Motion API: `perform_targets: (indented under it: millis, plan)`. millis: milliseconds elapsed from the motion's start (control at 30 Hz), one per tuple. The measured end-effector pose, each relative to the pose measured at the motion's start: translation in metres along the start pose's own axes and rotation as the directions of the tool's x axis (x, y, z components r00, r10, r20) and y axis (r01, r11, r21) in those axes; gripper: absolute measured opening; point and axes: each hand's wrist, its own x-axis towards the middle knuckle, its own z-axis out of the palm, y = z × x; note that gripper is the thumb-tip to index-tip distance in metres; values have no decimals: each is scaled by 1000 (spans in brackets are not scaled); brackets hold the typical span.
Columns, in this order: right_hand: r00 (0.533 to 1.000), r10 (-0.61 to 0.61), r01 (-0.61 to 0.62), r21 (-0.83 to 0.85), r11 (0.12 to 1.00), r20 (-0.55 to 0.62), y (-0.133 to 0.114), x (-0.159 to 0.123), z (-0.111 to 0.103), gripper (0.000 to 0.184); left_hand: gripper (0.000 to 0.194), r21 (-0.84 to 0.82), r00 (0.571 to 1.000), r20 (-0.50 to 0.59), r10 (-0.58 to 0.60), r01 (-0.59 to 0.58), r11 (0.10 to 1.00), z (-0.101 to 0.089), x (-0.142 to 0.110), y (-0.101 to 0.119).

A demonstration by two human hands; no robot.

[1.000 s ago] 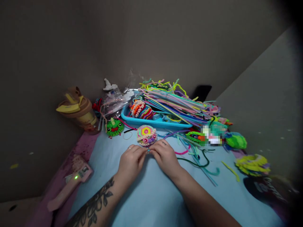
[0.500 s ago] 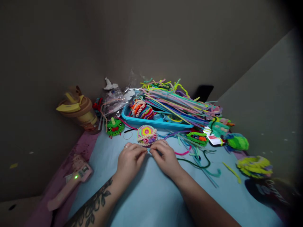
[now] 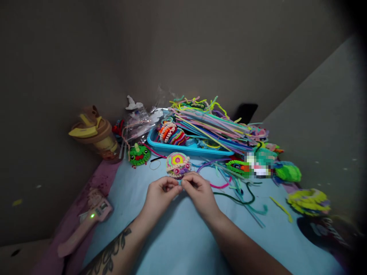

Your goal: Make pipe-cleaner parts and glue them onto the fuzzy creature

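Between my two hands is a short light-blue pipe cleaner piece, mostly hidden by the fingers. My left hand pinches its left side with thumb and forefinger. From the right, my right hand pinches it in the same way, and the fingertips nearly meet. Just beyond them sits a round pipe-cleaner figure in pink, yellow and mint, its lower edge close to my fingertips. To the left of that lies a green pipe-cleaner figure with eyes and a red mouth.
A blue tray at the back carries bundled pipe cleaners. Loose strands, including a dark green one, lie at right beside several finished pieces. At left stand a brown tumbler and a pink glue-gun-like tool with a green light.
My left hand has turned slightly and its fingers have curled more, the thumb now pressing near the right fingertips. My right hand has barely shifted. The figures stay in place.
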Motion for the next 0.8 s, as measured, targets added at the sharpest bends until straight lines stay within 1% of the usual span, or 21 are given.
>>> perform_targets:
  millis: [67, 133, 233, 300, 367, 433, 567, 633, 700, 800]
  plan:
    - [998, 61, -58, 106, 993, -29, 4, -1, 4, 11, 15, -11, 999, -36, 11, -12, 1000, 2, -2, 2]
    - [991, 126, -112, 228, 967, -48, 7, -3, 7, 9, 14, 0, 997, -66, 42, -42, 999, 4, -4, 4]
    - [977, 211, -182, 378, 908, -37, 10, -4, 11, 7, 12, 37, 992, -100, 74, -71, 997, 6, -7, 6]
    - [967, 256, -222, 442, 869, -18, 10, -5, 12, 6, 12, 64, 990, -113, 89, -83, 995, 6, -8, 6]
    - [962, 274, -236, 468, 852, -14, 9, -4, 12, 6, 12, 89, 987, -118, 106, -96, 991, 6, -9, 6]
    - [965, 262, -222, 465, 857, -22, 8, -4, 11, 7, 12, 103, 986, -114, 119, -107, 989, 6, -9, 5]
    - [977, 212, -180, 438, 881, -25, 6, -4, 11, 7, 12, 111, 989, -57, 134, -127, 986, 5, -7, 1]
    - [978, 210, -178, 442, 879, -24, 5, -4, 11, 8, 13, 116, 989, -36, 140, -135, 984, 4, -7, 0]
    - [971, 237, -203, 471, 858, -13, 5, -6, 13, 10, 15, 117, 990, -26, 142, -138, 983, 5, -7, -1]
    - [954, 299, -267, 567, 780, 37, 5, -8, 16, 13, 16, 131, 988, -9, 155, -153, 979, 5, -9, -2]
